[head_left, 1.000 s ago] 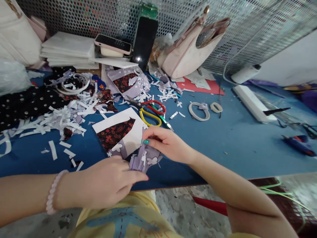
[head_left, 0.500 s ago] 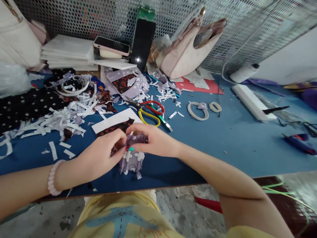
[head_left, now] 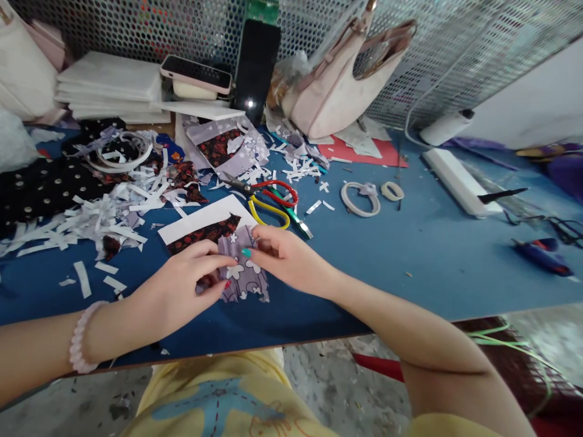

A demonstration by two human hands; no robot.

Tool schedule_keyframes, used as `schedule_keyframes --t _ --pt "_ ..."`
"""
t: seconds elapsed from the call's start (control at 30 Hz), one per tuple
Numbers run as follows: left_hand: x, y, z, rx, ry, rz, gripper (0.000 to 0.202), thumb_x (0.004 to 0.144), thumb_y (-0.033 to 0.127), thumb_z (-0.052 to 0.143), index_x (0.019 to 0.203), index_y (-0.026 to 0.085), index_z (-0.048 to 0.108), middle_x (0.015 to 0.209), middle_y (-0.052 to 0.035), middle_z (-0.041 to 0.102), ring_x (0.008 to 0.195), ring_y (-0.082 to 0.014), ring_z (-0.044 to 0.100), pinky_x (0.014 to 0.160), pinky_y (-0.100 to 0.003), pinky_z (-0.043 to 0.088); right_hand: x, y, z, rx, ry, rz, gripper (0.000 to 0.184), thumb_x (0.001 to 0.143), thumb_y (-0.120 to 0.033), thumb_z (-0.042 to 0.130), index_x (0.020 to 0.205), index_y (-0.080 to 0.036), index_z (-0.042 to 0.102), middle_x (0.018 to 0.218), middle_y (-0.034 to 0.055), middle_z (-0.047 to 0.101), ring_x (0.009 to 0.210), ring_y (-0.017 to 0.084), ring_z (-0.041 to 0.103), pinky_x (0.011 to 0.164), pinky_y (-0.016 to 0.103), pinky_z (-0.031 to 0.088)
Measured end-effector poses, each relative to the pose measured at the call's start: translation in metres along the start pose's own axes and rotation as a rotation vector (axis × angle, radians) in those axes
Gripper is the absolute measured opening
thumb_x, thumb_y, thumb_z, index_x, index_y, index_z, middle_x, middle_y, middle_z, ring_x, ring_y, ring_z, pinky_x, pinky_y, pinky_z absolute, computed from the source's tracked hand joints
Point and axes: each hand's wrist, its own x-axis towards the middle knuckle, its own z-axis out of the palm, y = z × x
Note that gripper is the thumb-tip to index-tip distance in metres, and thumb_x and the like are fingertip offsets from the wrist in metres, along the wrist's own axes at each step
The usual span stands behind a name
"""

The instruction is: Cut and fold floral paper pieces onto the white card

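You hold one small purple cloth piece (head_left: 243, 276) with white flowers on it. It lies flat on the blue bench (head_left: 410, 267), near the front edge, and its long side runs away from you. Its top end sits on one white card (head_left: 207, 221) that has a dark red flowery patch.

Your two hands meet on the cloth. Your left hand (head_left: 175, 294) pinches its left edge with thumb and fingers in a narrow grip. Your right hand (head_left: 285, 258) pinches the top right part the same way.

Just behind lies one pair of scissors (head_left: 268, 200) with red and yellow handles. Two tape rings (head_left: 368, 197) sit to the right. Many white paper strips (head_left: 100, 218) lie in a heap on the left.
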Motion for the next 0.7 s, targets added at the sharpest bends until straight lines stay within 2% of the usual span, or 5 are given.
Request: schedule_keyframes --t 0.1,0.2,0.43,0.7 --pt "0.0 0.002 0.0 -0.027 0.004 0.005 0.028 0.088 0.02 0.05 0.107 0.018 0.069 0.107 -0.0048 0.06 0.06 -0.0051 0.061 0.067 -0.02 0.056 -0.005 0.001 -0.001 0.011 -0.069 0.036 0.015 0.08 -0.022 0.057 0.087 -0.021 0.045 0.061 -0.0081 0.049 0.055 0.009 0.046 0.052 0.023 0.032" --pt "0.001 0.005 -0.002 -0.039 -0.014 0.003 0.029 0.087 0.019 0.049 0.108 0.016 0.069 0.102 -0.0047 0.06 0.057 -0.0048 0.058 0.063 -0.019 0.056 -0.009 0.002 -0.003 0.007 -0.065 0.063 0.019 0.078 -0.017 0.056 0.093 -0.022 0.045 0.06 -0.0088 0.053 0.054 0.009 0.046 0.056 0.023 0.036" --pt "0.001 0.002 0.001 0.065 -0.078 0.002 0.036 0.088 0.02 0.047 0.12 0.016 0.063 0.106 -0.0057 0.057 0.063 -0.0074 0.06 0.065 -0.022 0.056 -0.008 0.002 -0.006 -0.046 -0.003 0.068 0.017 0.082 -0.021 0.058 0.088 -0.022 0.042 0.058 -0.0088 0.053 0.053 0.009 0.046 0.056 0.023 0.035" --pt "-0.006 0.012 -0.004 0.052 -0.149 -0.015 0.037 0.091 0.024 0.045 0.122 0.013 0.061 0.103 -0.0073 0.06 0.062 -0.0082 0.062 0.061 -0.022 0.053 -0.006 0.004 -0.012 -0.036 -0.089 0.101 0.012 0.081 -0.02 0.057 0.086 -0.021 0.046 0.058 -0.0081 0.054 0.053 0.009 0.045 0.057 0.023 0.034"
